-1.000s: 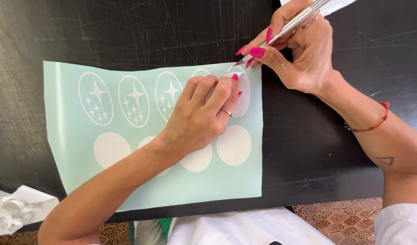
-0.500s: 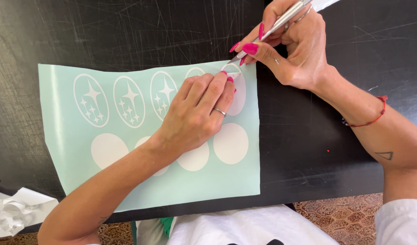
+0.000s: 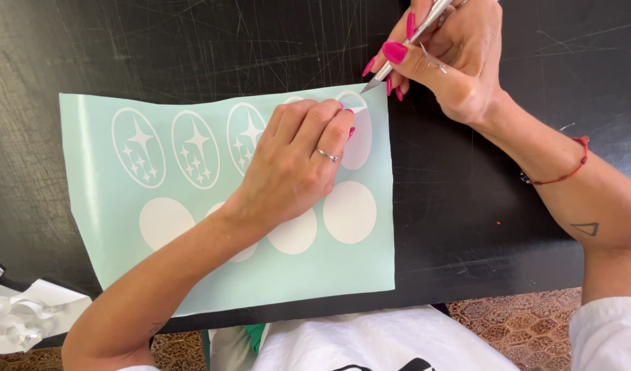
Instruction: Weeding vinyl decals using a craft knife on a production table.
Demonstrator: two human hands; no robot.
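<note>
- A scratched black table (image 3: 123,48) bears a mint vinyl sheet (image 3: 102,227) of white decals.
- The left hand (image 3: 291,172) presses it flat, fingers closed together.
- The right hand (image 3: 453,58) pinches a craft knife (image 3: 398,58), tip seemingly at the sheet's top edge.
- A slip could nick the nearby fingertips.

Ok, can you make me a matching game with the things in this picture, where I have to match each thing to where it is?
Things:
1. left hand
2. craft knife
3. red string bracelet
4. white scraps

Places:
A. around the right wrist
B. pressed flat on the mint sheet
C. at the table's bottom left corner
D. held in the right hand, tip at the sheet's top edge

Pairs: 1-B, 2-D, 3-A, 4-C
</note>
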